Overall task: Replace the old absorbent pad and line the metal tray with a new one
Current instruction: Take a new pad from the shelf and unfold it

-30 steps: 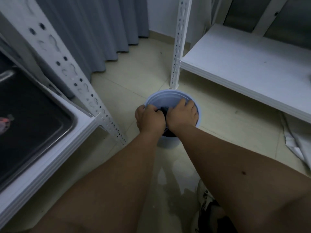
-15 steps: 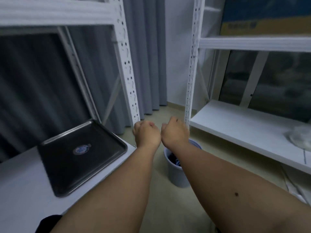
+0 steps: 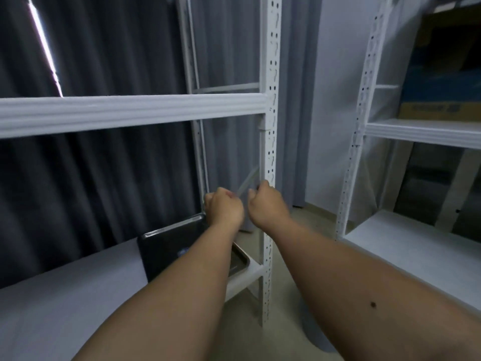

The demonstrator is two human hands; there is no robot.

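Risk: no new absorbent pad is in view, so the metal tray (image 3: 166, 250), lying bare on the lower shelf (image 3: 65, 295) of the left rack, may go unlined if none is fetched. Count: 2 racks, 1 tray, 2 hands. Left hand (image 3: 225, 208) and right hand (image 3: 268, 205) hang curled, each grip holding nothing visible.

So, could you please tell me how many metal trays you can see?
1: a dark rectangular metal tray on the left white shelf, partly behind the left forearm. Others may be hidden.
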